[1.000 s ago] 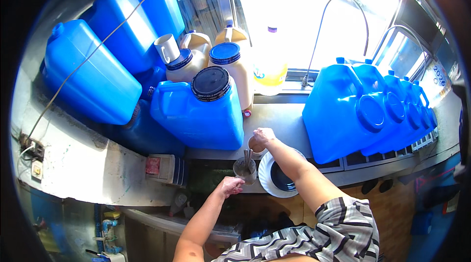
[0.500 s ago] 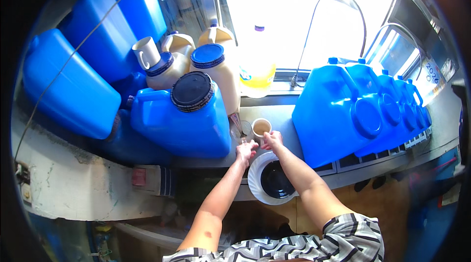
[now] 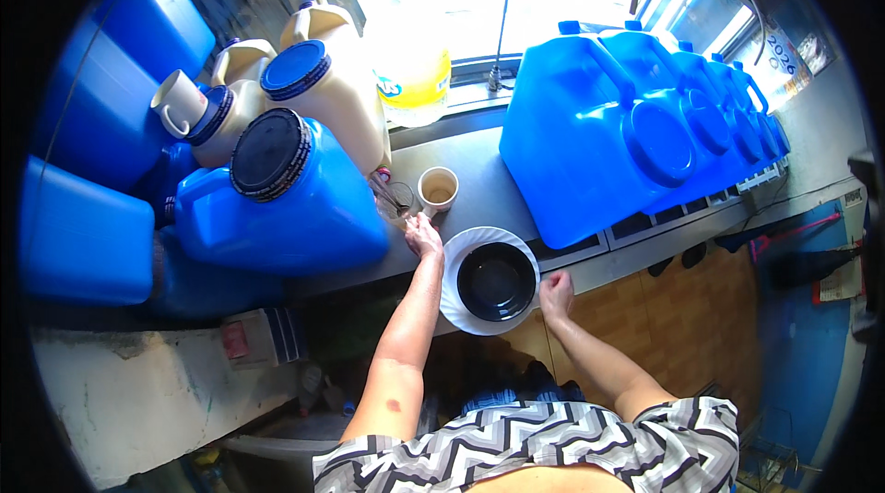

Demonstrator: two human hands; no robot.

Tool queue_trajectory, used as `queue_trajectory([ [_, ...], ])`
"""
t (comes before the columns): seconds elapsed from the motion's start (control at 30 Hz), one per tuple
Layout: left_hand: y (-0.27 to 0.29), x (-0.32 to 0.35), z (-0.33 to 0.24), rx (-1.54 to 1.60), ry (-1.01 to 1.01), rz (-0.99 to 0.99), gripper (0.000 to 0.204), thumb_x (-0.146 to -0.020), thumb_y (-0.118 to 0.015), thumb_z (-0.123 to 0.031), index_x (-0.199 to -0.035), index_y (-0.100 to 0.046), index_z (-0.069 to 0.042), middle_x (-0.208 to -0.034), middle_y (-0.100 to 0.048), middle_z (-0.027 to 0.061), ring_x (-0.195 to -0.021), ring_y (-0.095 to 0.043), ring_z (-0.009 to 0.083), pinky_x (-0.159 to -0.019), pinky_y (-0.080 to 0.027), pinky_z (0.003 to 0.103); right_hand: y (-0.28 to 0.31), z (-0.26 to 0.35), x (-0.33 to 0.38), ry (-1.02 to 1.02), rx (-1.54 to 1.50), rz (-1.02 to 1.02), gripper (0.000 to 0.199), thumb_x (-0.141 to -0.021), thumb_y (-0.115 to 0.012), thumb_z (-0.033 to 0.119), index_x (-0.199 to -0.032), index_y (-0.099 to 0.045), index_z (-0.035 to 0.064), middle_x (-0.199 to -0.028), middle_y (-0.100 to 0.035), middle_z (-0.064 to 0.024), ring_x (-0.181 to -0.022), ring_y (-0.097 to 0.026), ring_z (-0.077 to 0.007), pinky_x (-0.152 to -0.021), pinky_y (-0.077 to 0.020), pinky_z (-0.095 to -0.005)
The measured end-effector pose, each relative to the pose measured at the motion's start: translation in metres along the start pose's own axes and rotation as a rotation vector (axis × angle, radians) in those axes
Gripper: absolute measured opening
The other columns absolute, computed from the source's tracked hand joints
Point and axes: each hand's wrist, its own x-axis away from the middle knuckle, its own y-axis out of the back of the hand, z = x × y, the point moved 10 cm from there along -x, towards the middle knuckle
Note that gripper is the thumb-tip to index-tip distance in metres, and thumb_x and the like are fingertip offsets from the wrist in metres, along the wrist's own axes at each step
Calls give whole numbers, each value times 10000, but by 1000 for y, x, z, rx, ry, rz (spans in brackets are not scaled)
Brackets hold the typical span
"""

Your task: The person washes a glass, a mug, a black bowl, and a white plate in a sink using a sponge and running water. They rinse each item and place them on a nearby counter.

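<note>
A pale mug (image 3: 438, 187) stands upright on the counter. My left hand (image 3: 423, 237) is at its near side, fingers bent against the handle. Just left of the mug, a clear glass (image 3: 398, 200) has metal utensils leaning in it. A dark round bowl (image 3: 498, 281) sits in a white fluted dish (image 3: 458, 304) at the counter's front edge. Beside the dish's right rim, my right hand (image 3: 557, 296) is closed, its palm hidden.
A large blue jug with a black lid (image 3: 304, 207) crowds the left, with cream jugs (image 3: 336, 106) behind it. Several blue jugs (image 3: 572, 142) line the right. A bottle of yellow liquid (image 3: 415, 83) stands by the window.
My right hand has left the mug and drawn back to the right of the dish, closing. My left hand has shifted from beside the glass to the mug's handle. The view has moved too.
</note>
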Motion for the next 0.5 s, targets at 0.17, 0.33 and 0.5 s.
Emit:
queue_trajectory([
  [0.17, 21, 3, -19, -449, -68, -187, 263, -836, -606, -270, -934, -676, -37, -769, -661, 69, -663, -624, 164, -493, -495, 278, -47, -66, 78, -756, -450, 465, 582, -702, -757, 426, -1037, -489, 33, -966, -573, -134, -842, -585, -249, -626, -477, -383],
  [0.33, 33, 36, -41, -359, -201, -324, 245, -778, -658, -315, -834, -726, -86, -800, -698, 111, -753, -666, 283, -685, -500, 386, -73, -51, 61, -635, -482, 420, 535, -682, -785, 301, -1045, -543, -8, -889, -621, -110, -739, -606, -195, -577, -511, -360],
  [0.5, 32, 41, -26, -380, -32, -322, 239, -741, -715, -324, -830, -733, -102, -772, -701, 89, -715, -662, 260, -674, -495, 379, -71, -66, 33, -525, -720, 478, 267, -625, -596, 23, -891, -592, 2, -760, -587, -31, -627, -533, -140, -594, -449, -263],
])
